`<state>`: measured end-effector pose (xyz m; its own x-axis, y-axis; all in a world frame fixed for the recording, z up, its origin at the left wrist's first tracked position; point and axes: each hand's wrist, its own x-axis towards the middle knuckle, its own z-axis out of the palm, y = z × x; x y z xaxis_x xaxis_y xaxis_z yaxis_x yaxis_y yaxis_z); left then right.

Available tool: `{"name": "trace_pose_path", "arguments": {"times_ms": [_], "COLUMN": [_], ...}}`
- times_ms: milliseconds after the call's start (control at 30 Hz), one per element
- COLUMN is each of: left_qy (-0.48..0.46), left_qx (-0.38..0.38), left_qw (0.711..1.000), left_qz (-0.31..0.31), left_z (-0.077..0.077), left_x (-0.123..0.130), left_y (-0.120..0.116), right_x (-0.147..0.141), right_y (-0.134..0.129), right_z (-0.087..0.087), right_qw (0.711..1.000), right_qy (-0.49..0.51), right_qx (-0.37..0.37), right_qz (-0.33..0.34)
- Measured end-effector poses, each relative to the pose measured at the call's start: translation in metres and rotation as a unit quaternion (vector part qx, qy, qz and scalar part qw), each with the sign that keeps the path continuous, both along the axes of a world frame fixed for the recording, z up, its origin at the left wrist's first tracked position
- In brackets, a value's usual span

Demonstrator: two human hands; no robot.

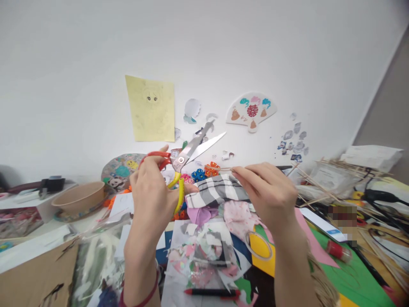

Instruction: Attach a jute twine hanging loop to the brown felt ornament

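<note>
Scissors [180, 160] are up in my left hand [151, 183], in front of the white wall [204, 51] and above crowded craft materials. My left fingers and thumb are wrapped around the red and yellow handles; the blades stand spread apart, pointing up and to my right. My right hand [270, 192] is narrowed to a fingertip pinch. Between and beyond my wrists lies the checked cloth [220, 189]; my left thumb overlaps its edge from where I look, but I can't tell whether they touch. Nearer me is a heap of paper scraps [204, 256], and a bundle of tan cord [322, 279] lies by my right forearm. Smallest is the thin tan strand [219, 169], one end in my right fingertips, the rest reaching left toward the scissors, below the blades and apart from them.

I judge the step in hand to be lining up a cut: strand offered out, blades ready but not on it. As I see it, the next move calls for tipping the blades down around the strand, holding it taut and my fingertips clear of the edges.
</note>
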<state>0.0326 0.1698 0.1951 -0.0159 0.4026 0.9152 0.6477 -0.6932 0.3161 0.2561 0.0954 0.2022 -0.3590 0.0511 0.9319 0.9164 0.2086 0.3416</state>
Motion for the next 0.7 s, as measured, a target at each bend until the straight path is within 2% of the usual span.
{"name": "trace_pose_path", "arguments": {"times_ms": [67, 100, 233, 333, 567, 700], "left_qy": [0.016, 0.024, 0.087, 0.124, 0.117, 0.123], "left_qx": [0.005, -0.003, -0.028, -0.014, -0.027, -0.037], "left_qw": [0.999, 0.999, 0.994, 0.99, 0.987, 0.986], "left_qz": [0.036, 0.033, -0.06, -0.06, -0.102, -0.11], "left_z": [-0.001, -0.001, -0.001, -0.001, -0.003, -0.003], "left_x": [-0.005, -0.008, -0.021, -0.027, -0.029, -0.029], "left_y": [0.002, 0.003, 0.004, 0.004, 0.006, 0.004], "right_x": [0.002, 0.003, 0.006, 0.007, 0.012, 0.013], "right_y": [0.003, 0.004, 0.008, 0.009, 0.005, 0.004], "right_z": [0.0, 0.0, 0.0, 0.0, -0.005, -0.008], "right_qw": [0.999, 0.997, 0.989, 0.985, 0.984, 0.989], "right_qy": [-0.025, -0.036, -0.065, -0.07, -0.056, -0.035], "right_qx": [0.033, 0.051, 0.109, 0.138, 0.137, 0.123], "right_qz": [-0.033, -0.045, -0.07, -0.072, -0.095, -0.077]}}
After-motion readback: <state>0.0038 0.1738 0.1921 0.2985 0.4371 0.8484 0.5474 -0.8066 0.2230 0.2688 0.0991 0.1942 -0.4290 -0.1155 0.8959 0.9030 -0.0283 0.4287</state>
